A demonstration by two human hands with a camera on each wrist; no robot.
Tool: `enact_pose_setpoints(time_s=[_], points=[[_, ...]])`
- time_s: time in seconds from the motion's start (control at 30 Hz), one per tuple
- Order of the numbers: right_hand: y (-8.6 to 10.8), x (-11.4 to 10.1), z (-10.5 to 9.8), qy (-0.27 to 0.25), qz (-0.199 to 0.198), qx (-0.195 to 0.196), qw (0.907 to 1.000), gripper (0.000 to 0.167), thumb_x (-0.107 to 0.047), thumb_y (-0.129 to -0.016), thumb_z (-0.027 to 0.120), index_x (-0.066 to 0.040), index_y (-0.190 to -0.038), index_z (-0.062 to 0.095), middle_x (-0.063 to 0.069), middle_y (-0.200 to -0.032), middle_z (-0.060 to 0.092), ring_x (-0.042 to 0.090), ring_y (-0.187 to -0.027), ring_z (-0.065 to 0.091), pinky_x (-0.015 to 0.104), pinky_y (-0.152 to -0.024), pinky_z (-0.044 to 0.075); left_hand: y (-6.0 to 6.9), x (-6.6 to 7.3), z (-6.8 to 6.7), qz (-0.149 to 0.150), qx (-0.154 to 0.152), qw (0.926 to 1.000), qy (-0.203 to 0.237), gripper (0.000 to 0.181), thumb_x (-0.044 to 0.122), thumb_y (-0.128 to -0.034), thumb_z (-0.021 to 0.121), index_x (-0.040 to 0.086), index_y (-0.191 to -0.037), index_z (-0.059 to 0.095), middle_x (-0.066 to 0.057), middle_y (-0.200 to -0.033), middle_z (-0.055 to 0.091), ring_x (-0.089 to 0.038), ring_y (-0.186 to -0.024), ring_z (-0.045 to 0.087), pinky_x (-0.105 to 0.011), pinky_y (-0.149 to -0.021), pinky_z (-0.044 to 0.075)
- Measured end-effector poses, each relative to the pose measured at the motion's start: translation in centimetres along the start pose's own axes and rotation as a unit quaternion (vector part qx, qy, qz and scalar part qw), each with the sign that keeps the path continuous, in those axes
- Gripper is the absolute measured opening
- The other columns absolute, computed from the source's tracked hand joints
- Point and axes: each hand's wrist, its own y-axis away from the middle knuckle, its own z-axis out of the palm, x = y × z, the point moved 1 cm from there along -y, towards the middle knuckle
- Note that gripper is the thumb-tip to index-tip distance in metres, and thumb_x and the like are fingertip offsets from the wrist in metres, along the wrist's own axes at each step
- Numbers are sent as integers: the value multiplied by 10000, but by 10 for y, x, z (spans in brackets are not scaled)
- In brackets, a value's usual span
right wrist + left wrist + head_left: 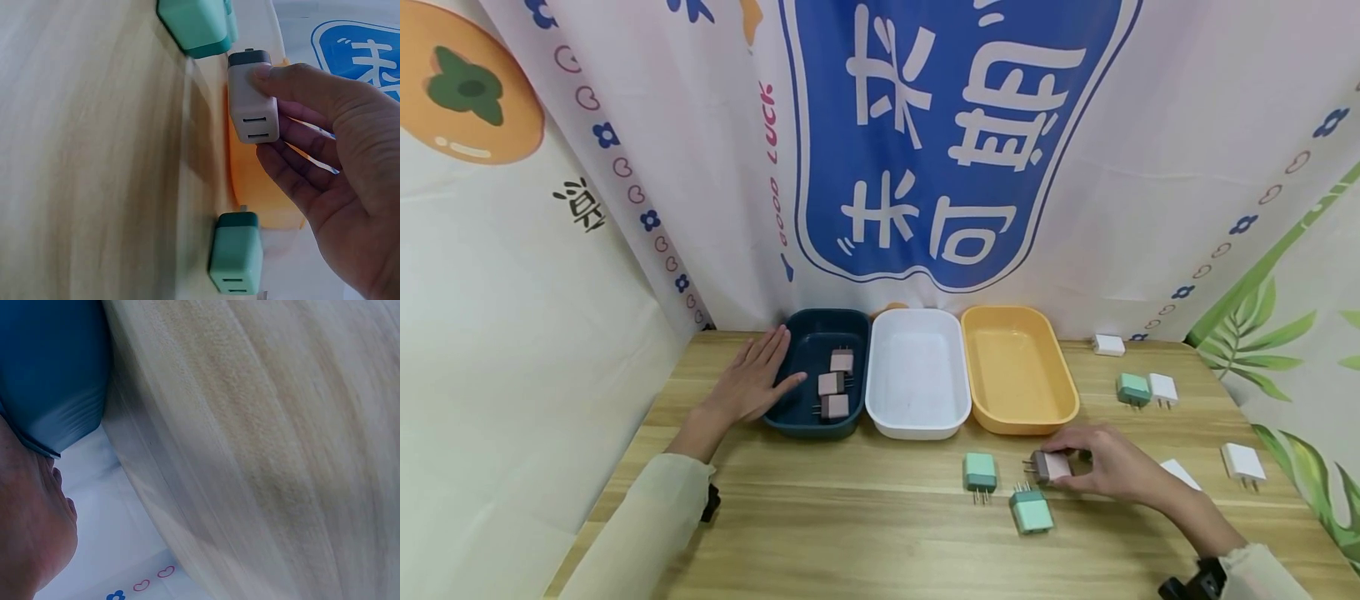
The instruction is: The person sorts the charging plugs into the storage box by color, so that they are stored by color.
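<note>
The right hand (1108,462) pinches a pink charger with a grey pronged end (1049,467) between thumb and fingers, just in front of the yellow tray (1022,421). In the right wrist view the same charger (253,100) shows two slots, held by the right hand (350,150). The left hand (752,379) rests with straight fingers on the left rim of the dark blue tray (820,429). Inside that tray lie three pink and grey chargers (832,384). Green chargers (980,472) (1032,510) lie left of the right hand.
Between the blue and yellow trays stands a white tray (917,429). On the right of the table are several white chargers (1243,462) and a green one (1132,388). A printed curtain (737,167) hangs behind the table.
</note>
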Motion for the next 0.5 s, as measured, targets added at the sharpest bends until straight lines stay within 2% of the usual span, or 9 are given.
enact_pose_setpoints(time_s=[0.2, 0.5], points=[[-2, -6, -4, -17, -56, 30, 10000, 395, -278, -800, 956, -255, -1164, 805, -84, -1129, 779, 79, -1010, 720, 340, -821, 624, -1, 0, 0, 30, 19, 10000, 20, 923, 652, -1092, 345, 28, -1698, 35, -176, -1780, 18, -368, -1645, 4, -597, -1311, 28], [-10, -19, -8, -43, -338, 136, 9993, 413, -249, -794, 956, -286, -1173, 796, -123, -1146, 768, 79, -1013, 724, 368, -839, 620, 0, 0, 0, 16, 66, 10000, 11, 916, 639, -1093, 362, 3, -1692, 87, -186, -1777, 53, -372, -1644, 29, -610, -1307, 76]])
